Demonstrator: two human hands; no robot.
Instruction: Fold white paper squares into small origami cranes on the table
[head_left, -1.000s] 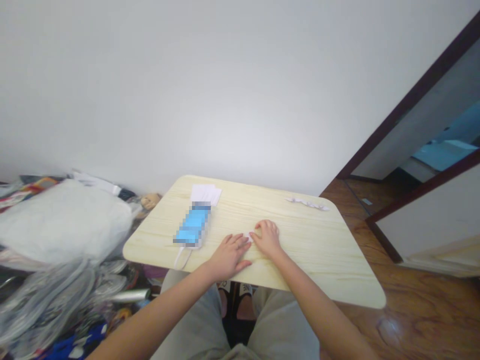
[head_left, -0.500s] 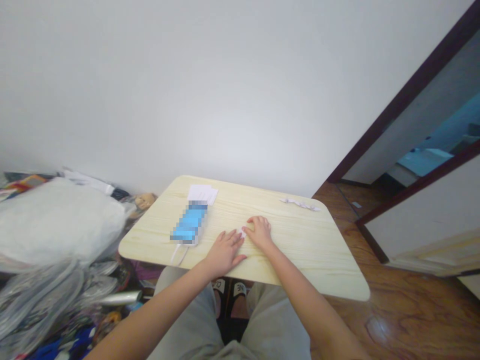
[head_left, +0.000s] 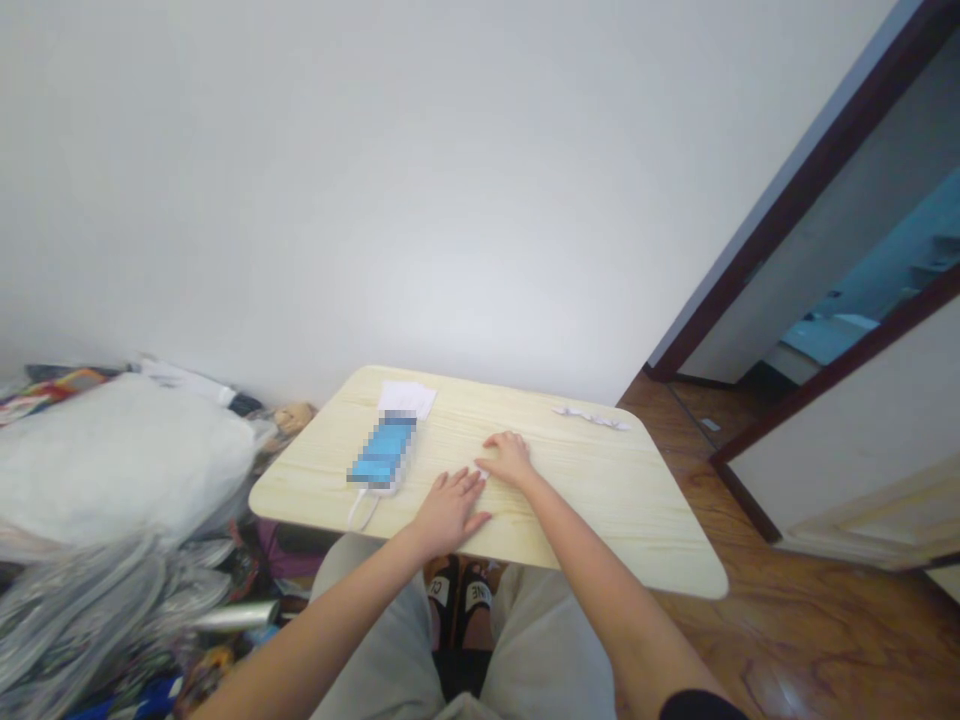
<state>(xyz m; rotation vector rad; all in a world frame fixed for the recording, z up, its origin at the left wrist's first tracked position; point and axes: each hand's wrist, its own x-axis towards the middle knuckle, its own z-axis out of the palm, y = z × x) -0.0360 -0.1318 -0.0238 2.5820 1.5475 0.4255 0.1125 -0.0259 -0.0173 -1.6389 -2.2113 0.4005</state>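
Observation:
A small white piece of paper [head_left: 482, 472] lies on the pale wooden table [head_left: 592, 520], partly covered by my fingers. My left hand [head_left: 448, 510] rests flat with its fingers spread, the fingertips at the paper's left edge. From the right, my right hand [head_left: 508, 460] curves over the tabletop, its thumb touching the paper and its fingers bent apart from the thumb. How much of the paper lies under the hands is hidden.
Left on the table is a phone [head_left: 384, 452] with a blurred blue screen and a white cable [head_left: 361, 508]. Behind it lie white paper slips [head_left: 407, 397]. A row of folded white paper pieces [head_left: 591, 416] sits at the back right. Bagged goods [head_left: 112, 460] crowd the left side.
The view has shifted slightly, so the table sits a little lower. My right hand has moved slightly at the paper; my left hand keeps nearly the same place.

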